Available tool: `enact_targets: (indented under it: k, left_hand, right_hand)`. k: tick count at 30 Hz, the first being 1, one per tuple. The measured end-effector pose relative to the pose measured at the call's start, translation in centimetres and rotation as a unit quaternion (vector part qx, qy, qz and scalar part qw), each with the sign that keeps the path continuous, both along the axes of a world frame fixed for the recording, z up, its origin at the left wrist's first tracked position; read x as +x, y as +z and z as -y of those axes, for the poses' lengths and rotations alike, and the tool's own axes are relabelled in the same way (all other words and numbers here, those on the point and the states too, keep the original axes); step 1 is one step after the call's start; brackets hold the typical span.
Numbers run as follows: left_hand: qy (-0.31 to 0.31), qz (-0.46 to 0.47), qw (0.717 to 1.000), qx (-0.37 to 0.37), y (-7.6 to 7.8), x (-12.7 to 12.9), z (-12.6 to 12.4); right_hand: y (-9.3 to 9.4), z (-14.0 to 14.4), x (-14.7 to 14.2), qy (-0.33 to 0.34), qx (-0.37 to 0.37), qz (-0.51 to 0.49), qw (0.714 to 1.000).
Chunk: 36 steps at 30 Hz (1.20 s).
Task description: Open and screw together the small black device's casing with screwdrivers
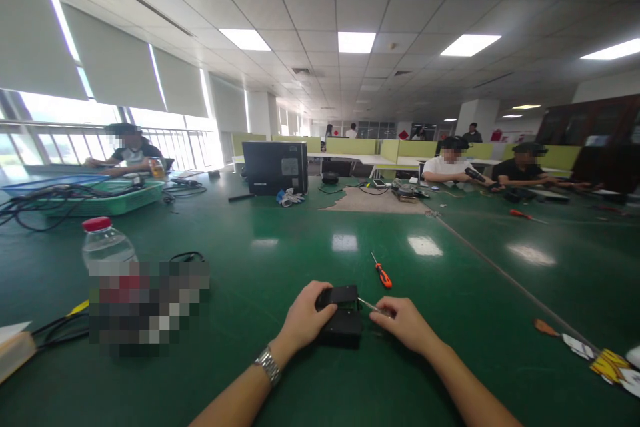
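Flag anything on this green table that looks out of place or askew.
Nothing stands out. The left hand steadies a small black box, the right hand holds a thin metal tool to it, and an orange screwdriver lies loose just beyond.

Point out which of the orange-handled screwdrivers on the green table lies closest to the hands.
The small orange-handled screwdriver just beyond the black box, right above the right hand. The other orange-handled screwdriver lies far off to the right, near the seated people.
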<state>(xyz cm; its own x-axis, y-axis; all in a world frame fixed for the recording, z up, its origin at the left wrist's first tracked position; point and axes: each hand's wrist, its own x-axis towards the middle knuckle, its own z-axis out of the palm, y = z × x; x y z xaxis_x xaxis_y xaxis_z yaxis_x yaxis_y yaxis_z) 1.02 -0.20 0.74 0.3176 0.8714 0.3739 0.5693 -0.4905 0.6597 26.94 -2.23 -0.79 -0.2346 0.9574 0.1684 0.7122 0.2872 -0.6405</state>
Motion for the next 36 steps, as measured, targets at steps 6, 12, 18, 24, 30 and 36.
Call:
enact_targets:
  k: [6, 12, 18, 24, 30, 36]
  left_hand:
    - [0.043, -0.001, 0.999, 0.006, -0.2, -0.2, -0.9]
    - [0.07, 0.005, 0.998, 0.01, -0.5, -0.8, -1.6]
    - [0.071, 0.007, 0.997, 0.012, -0.8, -1.2, -2.0]
    - [0.067, 0.007, 0.998, 0.011, -0.8, -1.3, -1.9]
    - [0.064, 0.006, 0.998, 0.01, -0.7, -1.3, -1.8]
    - [0.066, 0.006, 0.998, 0.002, -0.5, -1.2, -1.7]
  right_hand:
    - [0.6, 0.2, 1.1, 0.054, 0.008, -0.072, 0.996]
    - [0.9, 0.3, 1.1, 0.069, 0.012, -0.038, 0.997]
    - [0.7, 0.1, 1.6, 0.062, 0.023, -0.02, 0.998]
    - [0.8, 0.3, 1.4, 0.053, 0.032, -0.015, 0.998]
    - [0.9, 0.4, 1.3, 0.04, 0.05, 0.005, 0.998]
    - [1.1, 0.4, 1.4, 0.032, 0.067, 0.008, 0.997]
